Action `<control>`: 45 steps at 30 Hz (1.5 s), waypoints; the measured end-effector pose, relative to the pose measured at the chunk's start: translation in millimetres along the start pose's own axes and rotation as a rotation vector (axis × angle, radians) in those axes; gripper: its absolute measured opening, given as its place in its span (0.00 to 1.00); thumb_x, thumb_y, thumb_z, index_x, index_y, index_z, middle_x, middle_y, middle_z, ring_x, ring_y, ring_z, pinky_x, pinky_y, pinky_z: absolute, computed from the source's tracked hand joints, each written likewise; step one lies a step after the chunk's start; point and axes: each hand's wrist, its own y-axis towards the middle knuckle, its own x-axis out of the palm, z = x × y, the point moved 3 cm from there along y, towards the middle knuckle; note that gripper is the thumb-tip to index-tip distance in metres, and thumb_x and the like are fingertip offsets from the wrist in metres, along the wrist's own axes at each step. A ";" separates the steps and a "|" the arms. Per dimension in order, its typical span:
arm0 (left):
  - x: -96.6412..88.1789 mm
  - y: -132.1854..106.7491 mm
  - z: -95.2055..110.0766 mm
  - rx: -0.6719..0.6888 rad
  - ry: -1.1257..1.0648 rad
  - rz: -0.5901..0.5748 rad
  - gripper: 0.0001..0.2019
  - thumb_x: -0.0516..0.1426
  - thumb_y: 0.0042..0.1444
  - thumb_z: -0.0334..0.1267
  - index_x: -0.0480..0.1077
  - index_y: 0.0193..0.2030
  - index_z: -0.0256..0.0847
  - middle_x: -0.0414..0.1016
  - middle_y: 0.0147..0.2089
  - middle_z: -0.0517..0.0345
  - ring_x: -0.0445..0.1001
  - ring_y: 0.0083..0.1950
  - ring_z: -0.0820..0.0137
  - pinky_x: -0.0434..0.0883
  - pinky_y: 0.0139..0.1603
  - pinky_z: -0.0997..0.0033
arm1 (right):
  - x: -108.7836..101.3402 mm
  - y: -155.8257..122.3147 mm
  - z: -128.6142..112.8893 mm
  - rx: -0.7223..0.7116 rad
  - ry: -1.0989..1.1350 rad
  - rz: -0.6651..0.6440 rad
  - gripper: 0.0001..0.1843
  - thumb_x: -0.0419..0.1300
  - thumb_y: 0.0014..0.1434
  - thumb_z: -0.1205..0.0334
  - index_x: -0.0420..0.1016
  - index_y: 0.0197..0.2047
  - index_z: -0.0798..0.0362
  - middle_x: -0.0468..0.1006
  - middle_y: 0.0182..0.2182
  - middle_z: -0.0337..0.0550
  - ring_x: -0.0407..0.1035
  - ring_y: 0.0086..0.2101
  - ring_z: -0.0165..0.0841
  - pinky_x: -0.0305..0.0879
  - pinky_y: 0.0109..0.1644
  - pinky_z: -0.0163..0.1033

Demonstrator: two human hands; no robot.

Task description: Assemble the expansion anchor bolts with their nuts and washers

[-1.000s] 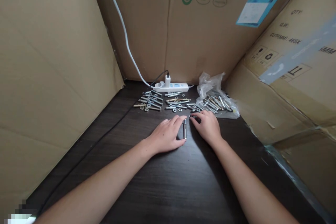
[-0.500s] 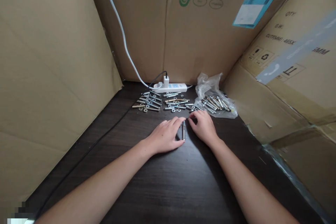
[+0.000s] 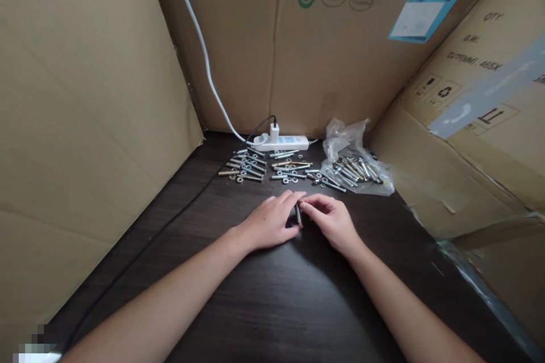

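A metal expansion bolt [image 3: 298,216] stands nearly upright in the picture, just above the dark table or touching it; I cannot tell which. My left hand [image 3: 270,221] is closed on it, fingers at its far end and thumb at its near end. Against that far end, the fingertips of my right hand [image 3: 332,221] are pinched together. What they pinch, if anything, is hidden, and the bolt's far end is covered by the fingers. Beyond my hands lie several loose bolts [image 3: 253,167], with nuts and washers [image 3: 285,180] scattered among them.
A clear plastic bag [image 3: 385,184] with more bolts lies at the back right. Behind the loose parts stands a white power strip [image 3: 293,143] with a plugged-in charger [image 3: 275,133]. A black cable [image 3: 170,215] crosses the table's left side. Cardboard boxes [image 3: 238,68] wall in three sides.
My right hand has come from beside the loose parts, nearer to me, and its fingertips now meet the bolt's far end. My left hand keeps its hold. The view has shifted slightly.
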 end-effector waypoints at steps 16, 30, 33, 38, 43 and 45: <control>-4.7 -3.5 15.5 0.057 -0.100 -0.069 0.26 0.56 0.51 0.35 0.55 0.57 0.43 0.66 0.50 0.54 0.70 0.40 0.68 0.70 0.42 0.67 | -8.0 5.4 9.7 0.081 0.111 0.116 0.15 0.65 0.49 0.54 0.79 0.37 0.55 0.79 0.28 0.42 0.70 0.27 0.31 0.67 0.30 0.35; -3.4 -4.8 16.2 0.091 -0.092 -0.092 0.23 0.55 0.50 0.36 0.57 0.54 0.43 0.67 0.47 0.54 0.71 0.40 0.67 0.69 0.41 0.67 | -13.5 6.8 1.1 0.033 0.010 -0.043 0.15 0.63 0.49 0.52 0.80 0.35 0.54 0.79 0.28 0.42 0.70 0.27 0.31 0.68 0.33 0.38; -3.7 -4.9 16.4 0.094 -0.093 -0.095 0.23 0.56 0.50 0.36 0.58 0.54 0.44 0.67 0.48 0.54 0.71 0.40 0.67 0.69 0.41 0.67 | -13.7 6.9 0.9 0.039 0.019 -0.070 0.14 0.63 0.50 0.53 0.80 0.36 0.53 0.79 0.27 0.42 0.69 0.27 0.31 0.68 0.34 0.38; -3.3 -5.1 16.5 0.094 -0.077 -0.098 0.22 0.56 0.49 0.36 0.59 0.52 0.43 0.68 0.48 0.53 0.71 0.41 0.66 0.69 0.42 0.66 | -13.9 6.4 2.3 0.052 -0.007 -0.076 0.14 0.62 0.51 0.55 0.81 0.37 0.53 0.80 0.29 0.42 0.69 0.27 0.31 0.68 0.34 0.38; -2.1 -4.8 15.9 0.087 -0.081 -0.095 0.23 0.55 0.48 0.35 0.59 0.52 0.43 0.67 0.48 0.53 0.71 0.42 0.65 0.69 0.43 0.65 | -14.8 6.6 2.2 0.029 -0.059 -0.108 0.15 0.61 0.52 0.54 0.81 0.39 0.53 0.81 0.32 0.43 0.71 0.29 0.33 0.70 0.35 0.39; -2.0 -4.6 15.9 0.090 -0.078 -0.092 0.23 0.55 0.47 0.35 0.59 0.52 0.43 0.67 0.47 0.53 0.71 0.41 0.65 0.69 0.43 0.65 | -15.3 6.6 2.0 0.006 -0.087 -0.117 0.15 0.61 0.53 0.54 0.81 0.39 0.52 0.81 0.33 0.44 0.73 0.31 0.35 0.70 0.37 0.41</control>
